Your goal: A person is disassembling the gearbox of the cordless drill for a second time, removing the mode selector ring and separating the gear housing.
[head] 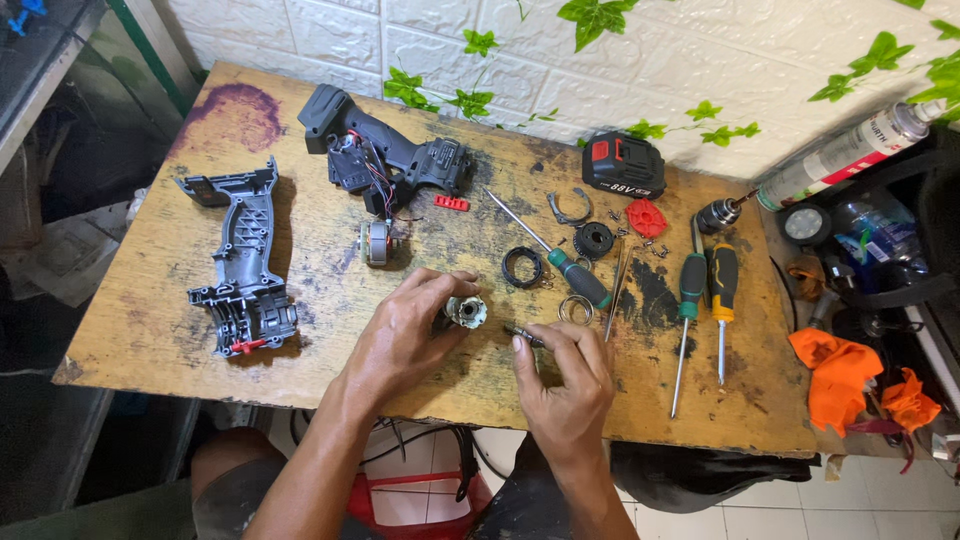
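My left hand (405, 328) grips a small round metal gear housing (466, 311) just above the wooden table (150, 330), its open toothed end facing right. My right hand (565, 375) pinches a small dark metal part (524, 333) between thumb and fingers, close to the housing's opening. A half-opened black drill body (385, 155) with loose wires lies at the back. Its small motor (376, 242) lies in front of it. The grey shell half (240, 262) lies at the left.
Right of my hands lie a green-handled screwdriver (560, 262), a black ring (521, 267), a metal ring (574, 309), and two more screwdrivers (705, 300). A battery pack (623, 164), red cap (646, 217), chuck (718, 214), spray can (850, 150) and orange rags (838, 375) sit further right.
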